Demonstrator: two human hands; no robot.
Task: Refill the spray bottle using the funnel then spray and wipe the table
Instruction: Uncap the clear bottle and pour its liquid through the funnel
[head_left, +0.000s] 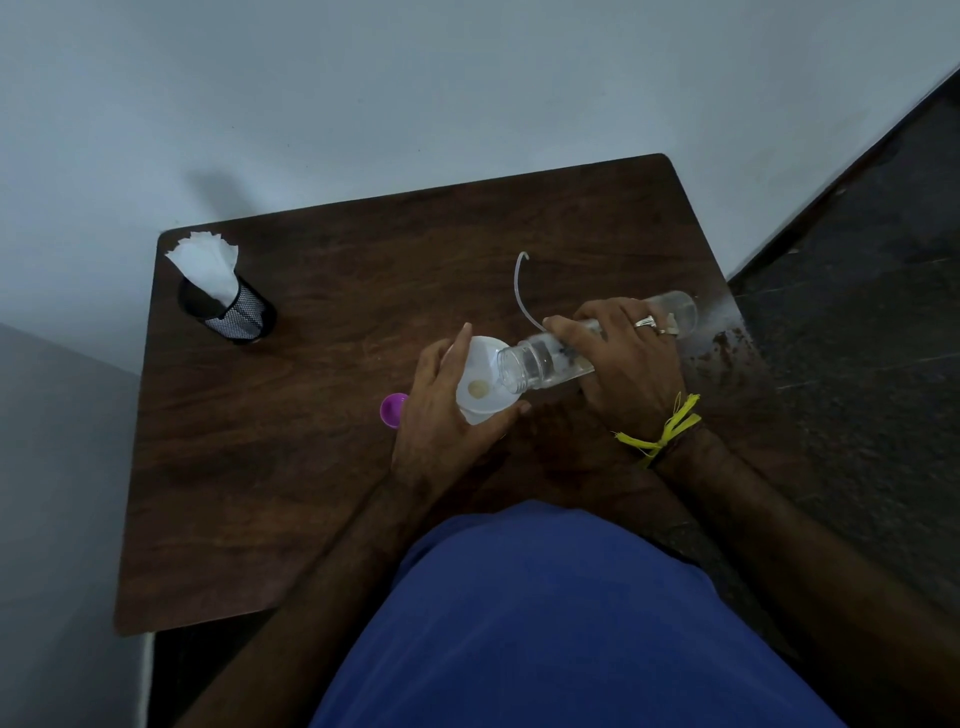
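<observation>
We pour water through the funnel: the refill step.

At the far left corner of the table a mesh holder of tissues waits for the wiping. Beside a purple cap, our left hand wraps the white funnel, whose spray bottle beneath is hidden. Our right hand grips a clear bottle, tipped nearly flat, its mouth over the funnel's rim; a thin curved tube lies behind. Next, we judge, comes lifting the funnel off and refitting the sprayer.
</observation>
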